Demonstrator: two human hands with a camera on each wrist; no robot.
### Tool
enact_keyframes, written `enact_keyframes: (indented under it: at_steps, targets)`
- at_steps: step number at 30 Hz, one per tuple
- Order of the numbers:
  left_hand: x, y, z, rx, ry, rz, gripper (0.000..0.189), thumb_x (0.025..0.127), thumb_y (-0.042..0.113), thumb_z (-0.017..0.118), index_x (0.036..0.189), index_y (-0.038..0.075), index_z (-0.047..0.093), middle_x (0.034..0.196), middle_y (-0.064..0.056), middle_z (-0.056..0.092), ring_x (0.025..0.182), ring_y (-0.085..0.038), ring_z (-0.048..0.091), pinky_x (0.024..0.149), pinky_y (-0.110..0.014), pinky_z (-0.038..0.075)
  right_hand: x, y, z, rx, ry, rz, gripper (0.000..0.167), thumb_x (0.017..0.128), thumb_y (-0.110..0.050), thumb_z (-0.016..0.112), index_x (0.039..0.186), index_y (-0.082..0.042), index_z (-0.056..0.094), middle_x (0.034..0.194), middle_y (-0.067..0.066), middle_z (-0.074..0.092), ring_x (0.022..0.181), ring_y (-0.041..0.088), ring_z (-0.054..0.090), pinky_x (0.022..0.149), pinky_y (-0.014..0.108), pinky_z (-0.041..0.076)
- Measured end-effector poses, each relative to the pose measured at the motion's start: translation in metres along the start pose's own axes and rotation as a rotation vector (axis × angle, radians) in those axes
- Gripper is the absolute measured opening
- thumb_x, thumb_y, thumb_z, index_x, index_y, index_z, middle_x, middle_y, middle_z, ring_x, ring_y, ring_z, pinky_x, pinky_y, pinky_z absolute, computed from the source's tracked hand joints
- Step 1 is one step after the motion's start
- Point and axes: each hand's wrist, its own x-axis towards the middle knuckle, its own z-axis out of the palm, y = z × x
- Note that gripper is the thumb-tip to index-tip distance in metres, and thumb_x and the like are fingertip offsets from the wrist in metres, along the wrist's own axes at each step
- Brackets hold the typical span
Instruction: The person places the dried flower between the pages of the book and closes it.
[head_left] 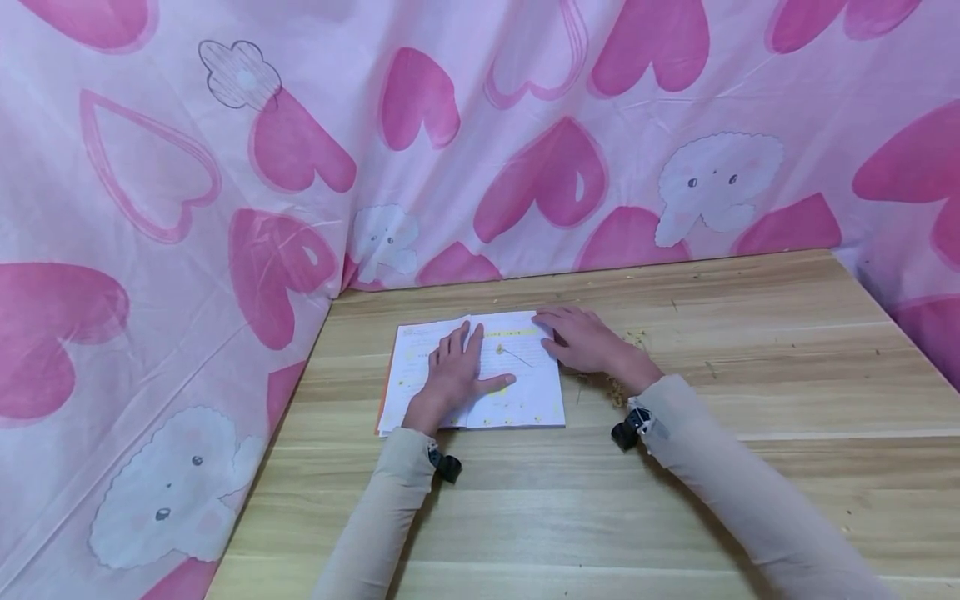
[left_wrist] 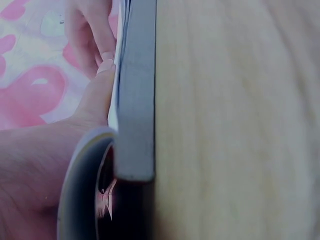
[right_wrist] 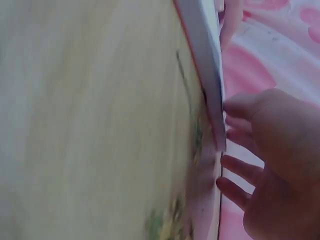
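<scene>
An open book [head_left: 525, 408] with printed white pages lies on the wooden table, its block of page edges [left_wrist: 136, 90] showing in the left wrist view. Across its middle fold rests my left hand [head_left: 452, 377], fingers extended and thumb spread over the right page. A small yellow dried flower [head_left: 500, 350] with a thin dark stem lies on that page, beyond the left thumb. My right hand [head_left: 588, 340] touches the upper right corner of the book. In the right wrist view, the fingers of this hand [right_wrist: 282, 150] are loosely bent at the page edge.
Yellowish dried plant bits [head_left: 617, 392] are scattered beside the book, under the right wrist, and small specks dot the wooden table [head_left: 750, 350]. A pink heart-patterned cloth [head_left: 465, 192] hangs behind the table and along its left and right sides.
</scene>
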Motion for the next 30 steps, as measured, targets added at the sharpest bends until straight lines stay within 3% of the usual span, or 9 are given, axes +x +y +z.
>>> enact_keyframes:
  at_steps: [7, 10, 13, 16, 19, 22, 24, 27, 30]
  targets:
    - [0.0, -0.001, -0.001, -0.007, 0.007, 0.003, 0.117, 0.09, 0.08, 0.069, 0.175, 0.02, 0.016, 0.182, -0.01, 0.01, 0.162, -0.037, 0.018, 0.131, -0.062, 0.021, -0.001, 0.01, 0.0, 0.029, -0.013, 0.011, 0.064, 0.11, -0.038, 0.061, 0.166, -0.013, 0.043, 0.173, 0.012, 0.042, 0.162, 0.037, 0.037, 0.127, 0.066, 0.032]
    - [-0.001, 0.0, 0.0, 0.035, 0.024, 0.011, 0.115, 0.09, 0.08, 0.069, 0.174, 0.017, 0.02, 0.181, -0.012, 0.012, 0.163, -0.038, 0.018, 0.131, -0.062, 0.02, 0.0, 0.01, 0.001, 0.035, -0.017, 0.019, 0.064, 0.11, -0.039, 0.061, 0.167, -0.014, 0.043, 0.174, 0.012, 0.041, 0.162, 0.038, 0.036, 0.126, 0.067, 0.031]
    - [-0.002, 0.004, 0.001, 0.12, 0.076, 0.042, 0.108, 0.091, 0.077, 0.07, 0.167, 0.012, 0.032, 0.178, -0.016, 0.019, 0.163, -0.041, 0.018, 0.131, -0.064, 0.018, 0.0, 0.012, 0.002, 0.047, -0.02, 0.033, 0.064, 0.11, -0.039, 0.061, 0.167, -0.016, 0.043, 0.174, 0.011, 0.041, 0.163, 0.037, 0.034, 0.127, 0.067, 0.03]
    - [-0.005, 0.015, 0.001, 0.188, 0.151, 0.089, 0.086, 0.092, 0.07, 0.075, 0.148, 0.01, 0.051, 0.165, -0.019, 0.036, 0.153, -0.042, 0.03, 0.126, -0.062, 0.024, -0.001, 0.014, 0.002, 0.063, -0.023, 0.048, 0.064, 0.11, -0.041, 0.061, 0.168, -0.018, 0.042, 0.175, 0.01, 0.039, 0.164, 0.037, 0.032, 0.127, 0.068, 0.028]
    - [-0.012, 0.028, 0.002, 0.204, 0.201, 0.164, 0.055, 0.097, 0.055, 0.078, 0.127, 0.013, 0.059, 0.139, -0.013, 0.053, 0.129, -0.035, 0.046, 0.11, -0.054, 0.04, -0.001, 0.014, 0.001, 0.075, -0.026, 0.055, 0.064, 0.111, -0.041, 0.06, 0.168, -0.018, 0.041, 0.175, 0.011, 0.038, 0.164, 0.037, 0.031, 0.127, 0.069, 0.028]
    - [-0.019, 0.039, 0.006, 0.179, 0.225, 0.298, 0.023, 0.103, 0.032, 0.074, 0.115, 0.014, 0.066, 0.115, -0.006, 0.065, 0.107, -0.029, 0.056, 0.092, -0.045, 0.049, -0.001, 0.014, 0.001, 0.075, -0.026, 0.055, 0.065, 0.111, -0.041, 0.06, 0.168, -0.018, 0.041, 0.175, 0.012, 0.038, 0.164, 0.038, 0.031, 0.126, 0.07, 0.028]
    - [-0.023, 0.044, 0.01, 0.14, 0.21, 0.396, 0.01, 0.104, 0.021, 0.07, 0.111, 0.014, 0.069, 0.105, -0.002, 0.068, 0.1, -0.024, 0.061, 0.088, -0.041, 0.053, 0.0, 0.014, 0.002, 0.072, -0.027, 0.052, 0.064, 0.111, -0.04, 0.059, 0.168, -0.017, 0.04, 0.176, 0.012, 0.037, 0.164, 0.038, 0.03, 0.125, 0.071, 0.027]
    - [-0.026, 0.049, 0.015, 0.053, 0.157, 0.492, 0.011, 0.104, 0.022, 0.071, 0.113, 0.014, 0.069, 0.102, 0.0, 0.068, 0.097, -0.02, 0.063, 0.087, -0.036, 0.055, 0.001, 0.014, 0.003, 0.065, -0.032, 0.052, 0.064, 0.112, -0.04, 0.058, 0.169, -0.018, 0.038, 0.176, 0.012, 0.035, 0.164, 0.039, 0.029, 0.125, 0.072, 0.027]
    - [-0.029, 0.052, 0.019, 0.016, 0.088, 0.498, 0.028, 0.104, 0.039, 0.073, 0.12, 0.017, 0.065, 0.108, 0.001, 0.063, 0.103, -0.018, 0.06, 0.091, -0.037, 0.052, 0.001, 0.013, 0.005, 0.06, -0.04, 0.059, 0.064, 0.112, -0.041, 0.056, 0.17, -0.019, 0.037, 0.177, 0.011, 0.034, 0.165, 0.039, 0.028, 0.126, 0.072, 0.026]
